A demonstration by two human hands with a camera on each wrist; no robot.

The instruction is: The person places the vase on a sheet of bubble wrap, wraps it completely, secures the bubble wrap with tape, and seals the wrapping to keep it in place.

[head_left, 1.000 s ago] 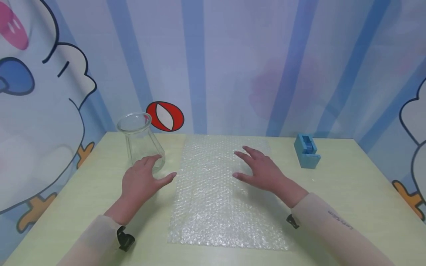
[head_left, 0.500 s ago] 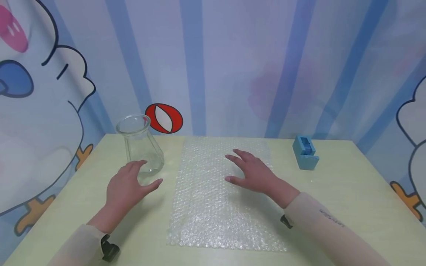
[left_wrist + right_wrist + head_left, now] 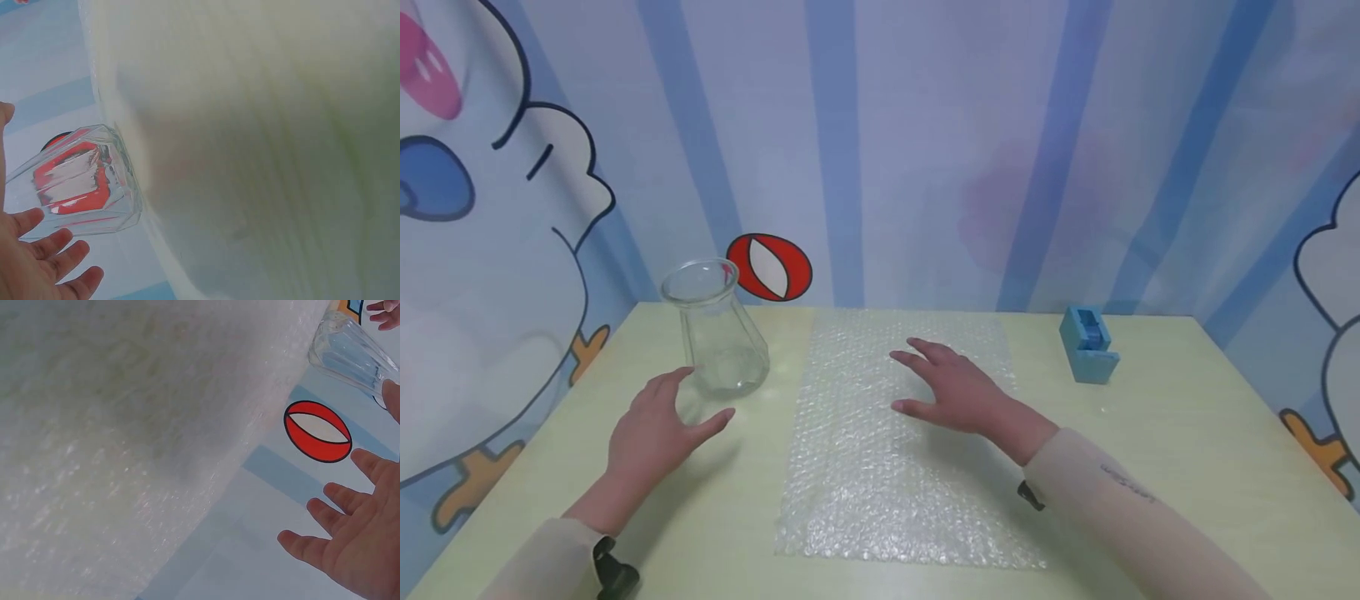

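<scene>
A clear glass vase (image 3: 724, 350) with a flared rim stands upright at the back left of the table. My left hand (image 3: 651, 429) hovers in front of it, fingers and thumb spread, holding nothing. In the left wrist view the vase (image 3: 87, 181) shows just beyond the fingertips. A sheet of bubble wrap (image 3: 865, 467) lies flat across the middle of the table. Above it my right hand (image 3: 958, 392) is held with its fingers apart and nothing in them. The right wrist view shows the hand (image 3: 356, 531) over the bubble wrap (image 3: 125, 487).
A blue tape dispenser (image 3: 1090, 346) stands at the back right of the pale table (image 3: 1172, 467). Behind the table hangs a striped cloth backdrop (image 3: 917, 167) printed with cartoon figures and a red and white ball.
My left hand has drawn left and toward me, uncovering the lower part of the vase. My right hand has shifted left over the bubble wrap. Vase, wrap and dispenser keep their places.
</scene>
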